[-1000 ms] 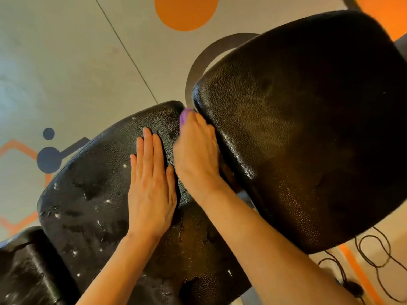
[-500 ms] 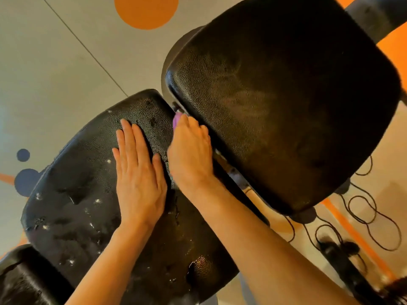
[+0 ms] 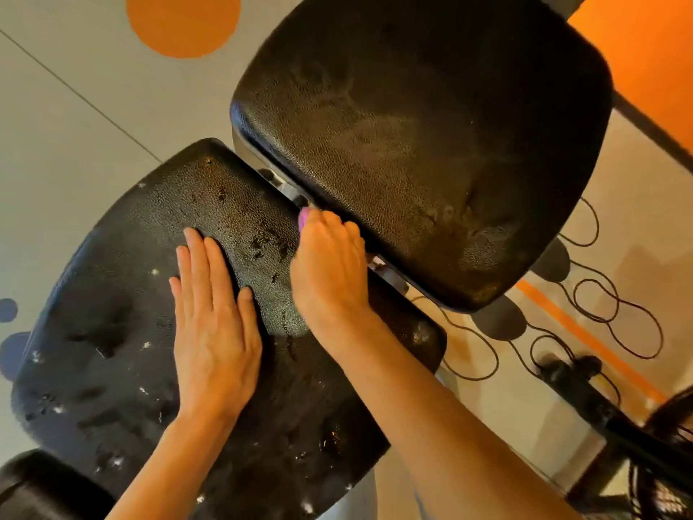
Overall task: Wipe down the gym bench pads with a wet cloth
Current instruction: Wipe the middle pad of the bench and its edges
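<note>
Two black textured bench pads fill the view: a worn, cracked seat pad (image 3: 123, 332) at lower left and a larger back pad (image 3: 431, 144) at upper right, with a narrow gap between them. My left hand (image 3: 213, 324) lies flat, fingers straight, on the seat pad. My right hand (image 3: 330, 268) sits at the seat pad's edge by the gap, its fingers curled over a purple cloth (image 3: 303, 216); only a small tip of the cloth shows past the fingertips. Wet streaks shine on the seat pad near my right hand.
A round black roller pad (image 3: 41, 489) sits at the bottom left corner. Black cables (image 3: 615, 317) loop on the floor to the right, beside a dark frame bar (image 3: 600, 407). The floor is grey with orange (image 3: 183, 20) and blue-grey markings.
My right hand with the cloth has slid along the seat pad's edge by the gap, away from the pad's far corner. My left hand stays flat on the seat pad. The camera view has shifted.
</note>
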